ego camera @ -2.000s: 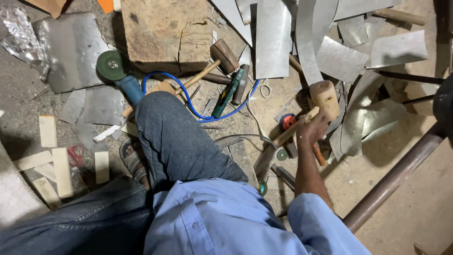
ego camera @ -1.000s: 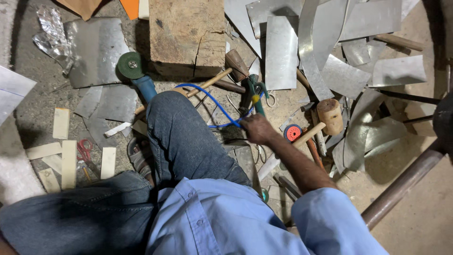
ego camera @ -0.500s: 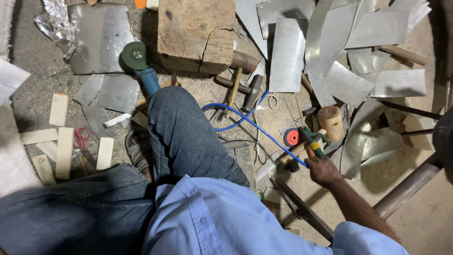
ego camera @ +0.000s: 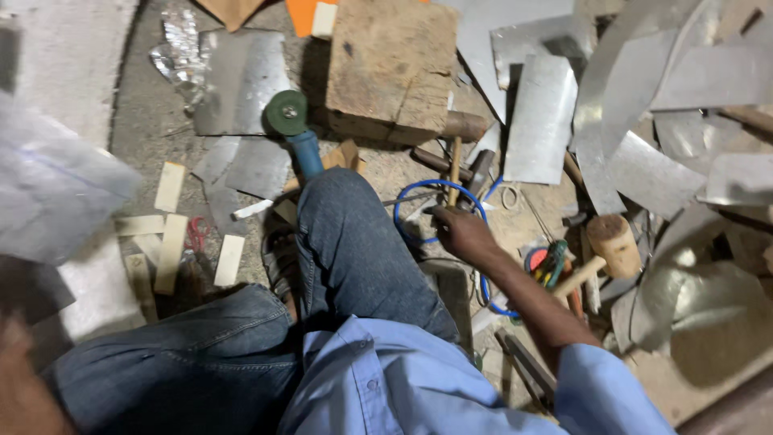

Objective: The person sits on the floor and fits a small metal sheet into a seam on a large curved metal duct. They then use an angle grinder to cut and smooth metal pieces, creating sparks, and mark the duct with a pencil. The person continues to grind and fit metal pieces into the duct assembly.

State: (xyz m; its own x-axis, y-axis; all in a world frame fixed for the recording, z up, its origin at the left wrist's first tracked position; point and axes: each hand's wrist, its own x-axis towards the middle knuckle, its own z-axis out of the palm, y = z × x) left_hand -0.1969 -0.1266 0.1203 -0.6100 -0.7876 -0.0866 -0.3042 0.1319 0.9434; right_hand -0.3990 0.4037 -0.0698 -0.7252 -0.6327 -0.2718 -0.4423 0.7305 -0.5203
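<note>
I sit on the floor in jeans and a blue shirt, with one knee raised. My right hand [ego camera: 463, 234] reaches forward past the knee. Its curled fingertips meet the lower end of a wooden-handled hammer [ego camera: 455, 165], where a blue cable [ego camera: 419, 197] loops. Whether the fingers grip the handle or the cable is unclear. Right of that arm lie green-handled pliers [ego camera: 552, 263], a red tape roll [ego camera: 533, 258] and a wooden mallet [ego camera: 610, 238]. My left hand [ego camera: 22, 391] is a blurred patch at the bottom left corner, below a blurred metal sheet [ego camera: 48, 189].
A thick wooden block [ego camera: 390, 64] stands ahead, with a blue angle grinder with a green disc [ego camera: 291, 121] to its left. Cut metal sheets [ego camera: 543, 117] and curved strips [ego camera: 708, 76] cover the right side. Small pale wood strips [ego camera: 171, 242] lie at the left.
My right hand carried the green-handled pliers from beside the hammer out to the right, left them by the red tape roll, and has come back to the hammer handle. The view shifted.
</note>
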